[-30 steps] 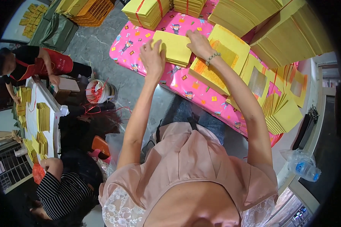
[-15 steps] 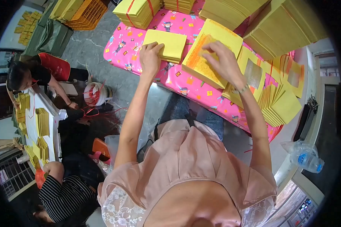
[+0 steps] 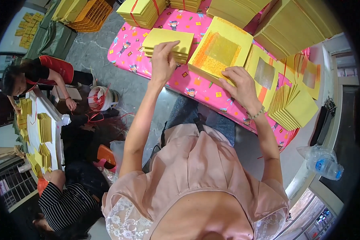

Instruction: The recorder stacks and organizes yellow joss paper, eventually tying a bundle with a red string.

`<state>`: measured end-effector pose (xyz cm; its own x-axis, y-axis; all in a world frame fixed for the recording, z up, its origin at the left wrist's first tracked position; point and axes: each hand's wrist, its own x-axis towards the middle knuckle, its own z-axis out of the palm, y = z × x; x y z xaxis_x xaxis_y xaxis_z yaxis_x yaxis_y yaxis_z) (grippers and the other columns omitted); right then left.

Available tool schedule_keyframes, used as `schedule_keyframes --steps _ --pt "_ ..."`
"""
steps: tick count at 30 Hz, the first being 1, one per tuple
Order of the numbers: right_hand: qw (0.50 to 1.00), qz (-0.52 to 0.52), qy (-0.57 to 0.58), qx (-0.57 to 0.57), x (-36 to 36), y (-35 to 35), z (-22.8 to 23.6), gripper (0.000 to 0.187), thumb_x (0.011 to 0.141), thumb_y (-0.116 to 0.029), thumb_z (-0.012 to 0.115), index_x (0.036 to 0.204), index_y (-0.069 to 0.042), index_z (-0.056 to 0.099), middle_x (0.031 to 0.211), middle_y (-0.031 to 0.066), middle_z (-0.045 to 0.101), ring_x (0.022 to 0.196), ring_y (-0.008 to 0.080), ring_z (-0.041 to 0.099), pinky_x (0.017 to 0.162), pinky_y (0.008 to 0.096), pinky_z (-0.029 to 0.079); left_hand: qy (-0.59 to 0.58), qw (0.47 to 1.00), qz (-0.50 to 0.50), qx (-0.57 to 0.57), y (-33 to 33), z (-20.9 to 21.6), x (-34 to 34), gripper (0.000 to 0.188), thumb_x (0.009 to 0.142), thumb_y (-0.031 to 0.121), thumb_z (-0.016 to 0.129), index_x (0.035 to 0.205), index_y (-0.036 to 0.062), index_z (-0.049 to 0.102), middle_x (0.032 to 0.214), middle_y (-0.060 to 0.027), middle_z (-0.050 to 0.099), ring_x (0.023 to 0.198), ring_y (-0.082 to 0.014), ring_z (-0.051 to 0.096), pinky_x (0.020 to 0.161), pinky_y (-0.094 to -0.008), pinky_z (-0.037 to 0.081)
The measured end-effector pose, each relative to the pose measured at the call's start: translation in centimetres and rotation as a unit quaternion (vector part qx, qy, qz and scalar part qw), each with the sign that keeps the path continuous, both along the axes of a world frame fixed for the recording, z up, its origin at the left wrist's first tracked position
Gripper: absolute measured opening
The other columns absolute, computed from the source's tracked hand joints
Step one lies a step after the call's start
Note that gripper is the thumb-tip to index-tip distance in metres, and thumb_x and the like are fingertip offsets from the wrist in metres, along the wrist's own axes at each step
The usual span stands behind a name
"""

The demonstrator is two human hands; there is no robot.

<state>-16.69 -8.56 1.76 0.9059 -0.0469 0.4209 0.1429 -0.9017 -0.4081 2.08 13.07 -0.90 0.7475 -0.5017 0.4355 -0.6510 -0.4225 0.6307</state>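
Observation:
My left hand [image 3: 163,64] is at the near side of a low stack of folded yellow paper [image 3: 168,39], its fingers stretched out over the stack's right part and holding nothing. To the right lies a thicker stack of yellow sheets; its top sheet [image 3: 212,66] has an orange print and a shiny gold square [image 3: 224,49]. At the near right edge of that sheet is my right hand [image 3: 244,89], fingertips on top and thumb at the side, pinching the edge. How much paper is between them is hidden.
The pink patterned table cover [image 3: 126,56] carries tied yellow paper bundles [image 3: 142,13], tall stacks [image 3: 300,30] and fanned folded papers [image 3: 286,108]. A plastic bottle [image 3: 324,168] lies right. Two people work at a white table [image 3: 48,120] left, near a white bucket [image 3: 104,99].
My right hand has moved from the middle of the printed sheet to its near right edge, uncovering the gold square. My left hand has shifted slightly right, its fingers now stretched out over the folded stack.

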Motion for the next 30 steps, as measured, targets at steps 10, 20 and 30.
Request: schedule_keyframes --steps 10,20,30 --pt "0.988 -0.017 0.067 0.134 0.6 -0.8 0.3 0.016 0.088 -0.016 0.068 0.09 0.0 0.072 0.091 0.0091 0.068 0.085 0.0221 0.064 0.073 0.0314 0.05 0.176 0.974 -0.087 -0.117 -1.4 -0.9 -3.9 0.043 0.08 0.015 0.078 0.12 0.007 0.066 0.099 -0.0085 0.066 0.084 -0.0157 0.065 0.074 -0.0286 0.053" --pt "0.973 -0.035 0.095 0.206 0.8 -1.1 0.3 0.021 0.089 -0.02 0.067 0.088 0.0 0.073 0.088 0.011 0.068 0.085 0.0259 0.065 0.077 0.0355 0.05 0.162 0.98 -0.065 -0.097 -1.6 -1.2 -3.9 0.036 0.079 0.014 0.077 0.114 0.0068 0.069 0.095 -0.0082 0.066 0.083 -0.0163 0.065 0.071 -0.0282 0.053" --pt "0.968 -0.039 0.094 0.229 0.9 -1.2 0.1 0.021 0.089 -0.019 0.067 0.088 0.001 0.073 0.088 0.0108 0.068 0.082 0.0235 0.065 0.073 0.0332 0.05 0.168 0.978 -0.073 -0.103 -1.6 -1.1 -3.8 0.036 0.079 0.013 0.077 0.114 0.0056 0.069 0.095 -0.0089 0.067 0.082 -0.0163 0.065 0.072 -0.0284 0.053"
